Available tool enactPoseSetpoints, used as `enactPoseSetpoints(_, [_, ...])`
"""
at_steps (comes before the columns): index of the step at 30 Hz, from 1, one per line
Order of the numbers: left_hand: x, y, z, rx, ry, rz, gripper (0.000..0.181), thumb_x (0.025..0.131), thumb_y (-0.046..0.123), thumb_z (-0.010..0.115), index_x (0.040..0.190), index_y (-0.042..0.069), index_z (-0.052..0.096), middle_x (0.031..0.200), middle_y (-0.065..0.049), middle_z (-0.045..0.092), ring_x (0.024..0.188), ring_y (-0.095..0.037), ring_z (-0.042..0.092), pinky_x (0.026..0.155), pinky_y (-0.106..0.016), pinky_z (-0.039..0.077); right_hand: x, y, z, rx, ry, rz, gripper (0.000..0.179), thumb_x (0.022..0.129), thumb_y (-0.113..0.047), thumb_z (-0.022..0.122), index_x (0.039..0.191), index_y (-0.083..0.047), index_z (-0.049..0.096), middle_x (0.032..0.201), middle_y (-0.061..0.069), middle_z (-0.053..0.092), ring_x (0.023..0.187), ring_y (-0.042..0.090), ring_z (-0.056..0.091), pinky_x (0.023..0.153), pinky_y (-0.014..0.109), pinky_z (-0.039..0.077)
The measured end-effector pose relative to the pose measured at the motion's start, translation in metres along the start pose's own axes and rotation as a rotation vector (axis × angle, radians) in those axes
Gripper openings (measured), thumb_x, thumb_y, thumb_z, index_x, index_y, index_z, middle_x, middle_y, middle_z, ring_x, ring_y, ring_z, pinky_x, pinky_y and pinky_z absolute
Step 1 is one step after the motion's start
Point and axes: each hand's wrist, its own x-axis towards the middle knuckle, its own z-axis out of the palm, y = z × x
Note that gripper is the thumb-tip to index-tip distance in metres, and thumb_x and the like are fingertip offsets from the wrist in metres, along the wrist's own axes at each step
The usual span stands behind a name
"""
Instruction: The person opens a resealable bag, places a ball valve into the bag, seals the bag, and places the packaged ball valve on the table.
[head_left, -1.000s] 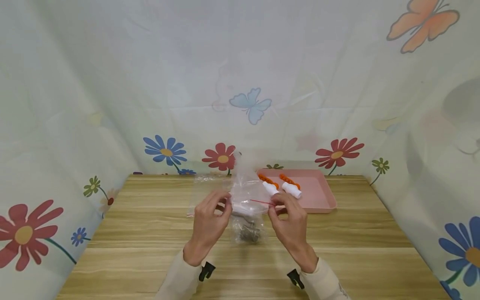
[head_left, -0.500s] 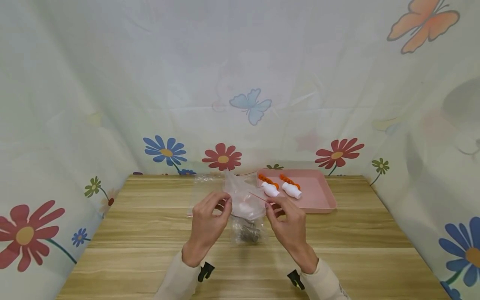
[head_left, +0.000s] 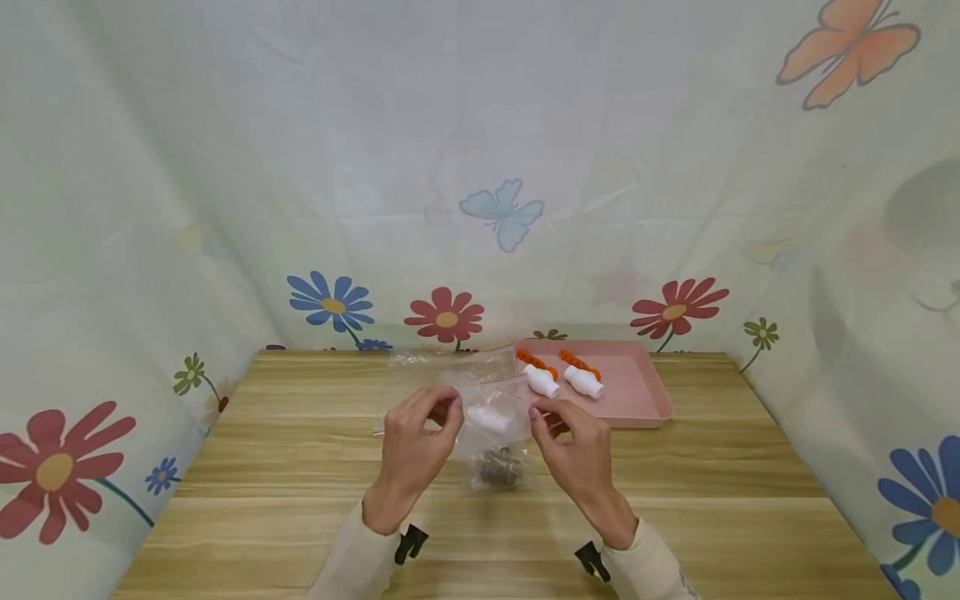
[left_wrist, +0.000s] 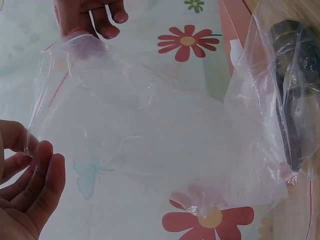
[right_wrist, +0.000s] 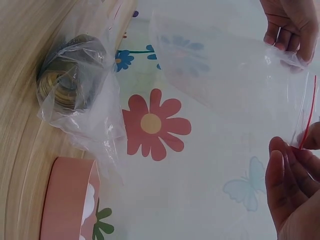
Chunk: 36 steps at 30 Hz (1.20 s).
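Note:
My left hand (head_left: 416,450) and right hand (head_left: 577,450) pinch opposite sides of the mouth of a clear zip bag (head_left: 491,417), holding it up over the table. Its red zip line shows near the fingertips in both wrist views, and the film (left_wrist: 160,130) between the hands looks thin, with nothing clearly visible inside. Just behind and below it on the table sits another clear bag with a dark, brassy cylindrical object (right_wrist: 65,85) in it. A black bar-like part (left_wrist: 287,120) of that object shows in the left wrist view. Its exact kind is unclear through the film.
A pink tray (head_left: 637,400) stands at the back right of the wooden table (head_left: 300,517). In it lie two white bottle-shaped pieces (head_left: 583,382) and two orange strips (head_left: 579,362). More flat clear bags (head_left: 412,375) lie left of the tray. A flowered curtain encloses the table.
The held bag, which stood up tall above the hands, has come down and spread between them. Its red zip line has shifted, and my right hand has moved slightly left.

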Motion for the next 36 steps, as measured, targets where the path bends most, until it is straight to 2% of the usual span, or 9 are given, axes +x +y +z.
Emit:
enactPoseSetpoints(10, [0.001,-0.001,-0.001,0.027,-0.021,-0.036,0.005,0.084,0.002,0.066,0.085,0.006,0.070,0.069,-0.002,0.067,0.055,-0.004,0.059,0.054,-0.014,0.049,-0.001,0.000,0.004,0.045,-0.032,0.000,0.015,0.078,0.004,0.074,0.087,-0.008,0.074,0.070,0.002,0.070,0.056,0.010,0.062,0.049,0.024,0.052])
enactPoseSetpoints(17, [0.003,-0.004,-0.001,0.038,-0.022,-0.051,0.005,0.082,0.001,0.069,0.082,0.006,0.068,0.067,-0.001,0.065,0.055,-0.004,0.057,0.053,-0.015,0.049,0.003,-0.001,0.005,0.037,-0.085,0.017,0.007,0.083,-0.001,0.071,0.088,-0.006,0.073,0.071,0.001,0.069,0.059,0.008,0.062,0.051,0.024,0.053])
enactPoseSetpoints(23, [0.005,-0.003,-0.002,0.041,-0.019,-0.060,0.006,0.082,0.001,0.068,0.081,0.007,0.068,0.067,-0.001,0.065,0.055,-0.004,0.057,0.053,-0.015,0.049,0.016,-0.001,0.001,0.009,-0.096,-0.029,0.013,0.083,-0.004,0.071,0.095,-0.005,0.072,0.074,0.004,0.070,0.059,0.012,0.065,0.050,0.024,0.053])
enactPoseSetpoints(30, [0.005,-0.004,-0.002,0.049,-0.028,-0.078,0.006,0.081,0.000,0.068,0.081,0.006,0.069,0.066,-0.001,0.065,0.055,-0.005,0.057,0.053,-0.014,0.048,0.033,0.009,-0.010,-0.080,-0.107,-0.071,0.012,0.083,-0.006,0.070,0.095,-0.003,0.071,0.077,0.006,0.072,0.062,0.013,0.067,0.052,0.024,0.054])
enactPoseSetpoints(36, [0.007,-0.004,-0.003,0.059,-0.051,-0.088,0.004,0.083,0.003,0.067,0.083,0.005,0.070,0.067,-0.001,0.066,0.055,-0.005,0.058,0.054,-0.015,0.050,0.056,0.027,-0.022,-0.161,-0.211,-0.084,0.023,0.085,-0.008,0.069,0.108,-0.009,0.071,0.086,0.006,0.073,0.067,0.015,0.068,0.058,0.031,0.057])
